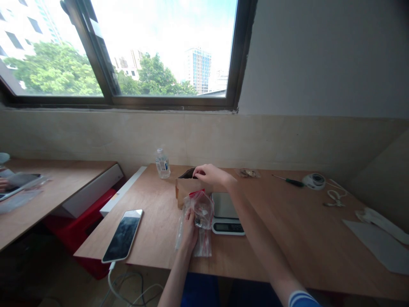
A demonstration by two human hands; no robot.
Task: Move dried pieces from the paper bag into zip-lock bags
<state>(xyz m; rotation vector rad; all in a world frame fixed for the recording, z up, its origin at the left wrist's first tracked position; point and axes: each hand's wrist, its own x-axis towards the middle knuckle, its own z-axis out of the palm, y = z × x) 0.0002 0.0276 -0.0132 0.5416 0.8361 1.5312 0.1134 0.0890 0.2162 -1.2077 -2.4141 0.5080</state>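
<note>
My left hand (191, 226) is closed on a clear zip-lock bag (204, 207) with a red strip along its top; other clear bags lie flat beneath it. Just behind stands a brown paper bag (182, 189), its dark mouth open. My right hand (209, 174) reaches over that mouth with bent fingers pinched together at the opening. What those fingertips hold, if anything, is too small to make out. Under my right forearm, beside the zip-lock bag, sits a digital kitchen scale (224, 207), partly covered by the arm.
A smartphone (123, 236) with a charging cable lies at the left edge. Behind it stands a water bottle (163, 165). Toward the back right are a small clear packet (248, 173), a screwdriver (294, 183) and a white dome camera (315, 181). At left, another person's hand (4, 184) rests at a second table.
</note>
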